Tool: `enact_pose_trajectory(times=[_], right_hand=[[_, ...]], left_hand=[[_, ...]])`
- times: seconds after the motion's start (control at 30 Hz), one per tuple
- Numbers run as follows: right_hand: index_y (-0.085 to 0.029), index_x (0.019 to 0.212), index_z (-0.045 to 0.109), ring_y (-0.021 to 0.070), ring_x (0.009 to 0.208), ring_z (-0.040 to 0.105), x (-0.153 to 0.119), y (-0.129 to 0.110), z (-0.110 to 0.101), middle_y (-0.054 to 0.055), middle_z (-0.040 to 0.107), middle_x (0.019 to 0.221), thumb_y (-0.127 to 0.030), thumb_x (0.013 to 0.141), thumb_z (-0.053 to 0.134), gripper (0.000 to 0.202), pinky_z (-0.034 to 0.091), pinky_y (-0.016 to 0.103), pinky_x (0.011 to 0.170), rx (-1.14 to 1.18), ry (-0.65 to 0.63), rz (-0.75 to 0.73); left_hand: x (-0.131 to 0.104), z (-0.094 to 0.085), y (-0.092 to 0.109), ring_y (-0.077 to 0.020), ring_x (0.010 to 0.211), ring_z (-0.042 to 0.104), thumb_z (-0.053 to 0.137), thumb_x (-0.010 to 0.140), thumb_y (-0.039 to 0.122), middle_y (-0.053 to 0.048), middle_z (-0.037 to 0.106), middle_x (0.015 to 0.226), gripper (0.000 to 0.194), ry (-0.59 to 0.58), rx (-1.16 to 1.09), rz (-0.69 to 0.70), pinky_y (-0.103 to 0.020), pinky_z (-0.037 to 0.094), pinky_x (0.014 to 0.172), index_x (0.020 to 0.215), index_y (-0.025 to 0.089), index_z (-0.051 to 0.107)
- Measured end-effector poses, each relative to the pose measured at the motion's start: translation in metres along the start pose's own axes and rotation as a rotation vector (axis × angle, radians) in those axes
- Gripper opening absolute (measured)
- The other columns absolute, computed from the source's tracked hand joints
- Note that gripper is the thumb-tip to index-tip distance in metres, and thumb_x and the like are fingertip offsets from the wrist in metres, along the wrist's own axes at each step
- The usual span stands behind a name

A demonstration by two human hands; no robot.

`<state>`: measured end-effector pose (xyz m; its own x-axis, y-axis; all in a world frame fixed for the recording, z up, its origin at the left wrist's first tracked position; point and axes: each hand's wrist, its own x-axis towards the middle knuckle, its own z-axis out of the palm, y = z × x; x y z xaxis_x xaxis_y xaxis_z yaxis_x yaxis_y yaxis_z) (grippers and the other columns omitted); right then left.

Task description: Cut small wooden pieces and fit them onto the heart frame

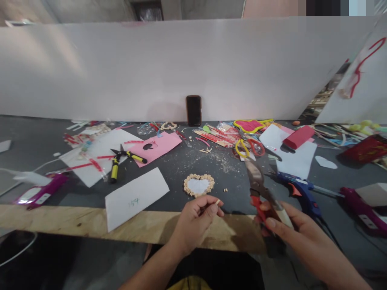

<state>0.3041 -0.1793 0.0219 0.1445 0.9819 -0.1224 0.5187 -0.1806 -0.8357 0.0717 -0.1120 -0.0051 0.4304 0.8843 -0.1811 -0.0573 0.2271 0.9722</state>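
Observation:
My left hand [201, 219] is closed in a pinch on a short pale stick [217, 201], just below a heart-shaped piece [198, 185] with a white middle and a border of small tan bits. A few loose tan bits [225, 190] lie to the right of the heart. Farther right, my right hand [287, 227] is wrapped round the handles of red-handled cutters [256, 181], whose blades point up and away over the dark table.
A phone [194, 110] leans on the white board [121, 72]. Black-and-yellow pliers [115, 167] and a white card [137, 199] lie left. Yellow-and-red scissors [249, 148], a blue glue gun [298, 187] and purple power strips [364, 209] are right.

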Motion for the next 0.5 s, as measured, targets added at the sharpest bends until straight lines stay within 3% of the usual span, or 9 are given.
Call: enact_pose_trajectory(times=[0.1,0.23,0.5], right_hand=[[-0.025,0.118,0.059,0.0208,0.109,0.061,-0.004,0.001,0.010,0.008,0.062,0.122,-0.030,0.084,0.050,0.037,0.052,0.031,0.086,-0.262,0.009,-0.264],[-0.024,0.118,0.059,0.0223,0.121,0.052,-0.006,0.012,0.022,0.008,0.040,0.145,-0.006,0.073,0.041,0.052,0.051,0.035,0.090,-0.676,0.145,-0.574],[-0.024,0.118,0.058,0.0248,0.105,0.059,-0.006,0.019,0.036,0.013,0.032,0.148,-0.001,0.070,0.040,0.056,0.053,0.039,0.078,-0.944,0.234,-0.617]], left_hand=[[0.002,0.001,0.002,-0.0041,0.048,0.035,0.060,0.082,0.045,-0.004,0.065,0.073,0.033,0.033,-0.023,0.025,-0.017,0.027,0.045,0.089,0.013,0.065],[0.003,-0.001,0.004,-0.0049,0.049,0.034,0.058,0.083,0.045,-0.001,0.061,0.069,0.031,0.073,-0.003,0.061,-0.018,0.026,0.046,0.082,0.014,0.063],[0.003,-0.005,0.002,-0.0059,0.052,0.036,0.056,0.086,0.040,0.001,0.058,0.066,0.027,0.071,0.025,0.115,-0.017,0.029,0.049,0.081,0.014,0.062]])
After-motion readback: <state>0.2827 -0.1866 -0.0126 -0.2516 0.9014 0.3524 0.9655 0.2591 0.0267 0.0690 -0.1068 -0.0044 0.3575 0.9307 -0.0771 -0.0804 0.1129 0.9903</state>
